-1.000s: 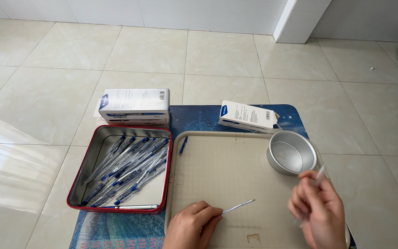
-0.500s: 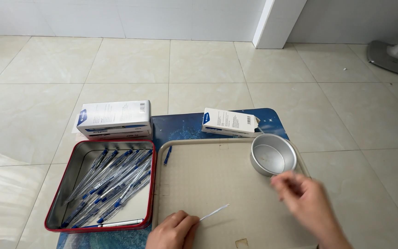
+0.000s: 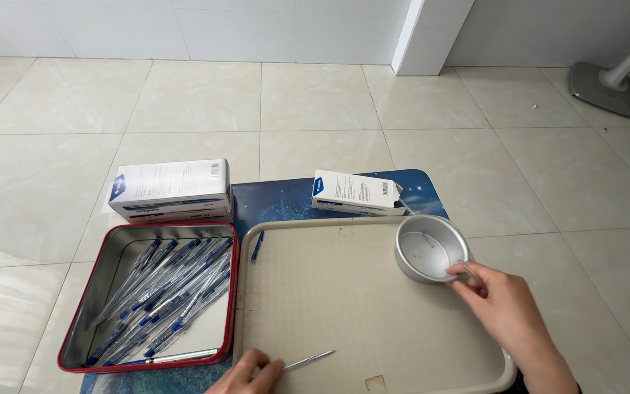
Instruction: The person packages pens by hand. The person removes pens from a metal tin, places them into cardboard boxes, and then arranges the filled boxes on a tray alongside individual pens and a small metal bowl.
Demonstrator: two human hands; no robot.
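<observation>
Right hand (image 3: 501,303) now at tin (image 3: 429,246) (touching)

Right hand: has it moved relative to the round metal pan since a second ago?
Yes. The right hand has moved up to the round metal pan, fingertips now at its rim.

My right hand (image 3: 501,306) is bare, with no glove, ring or watch that I can see, and the wrist behind it is bare too as far as the lower edge of the view. Right at that edge a sliver of dark fabric shows beside my forearm, too little of it to tell what garment it belongs to. Of my left hand (image 3: 246,373) only the bare knuckles and fingers show at the bottom, with no sleeve in sight.
</observation>
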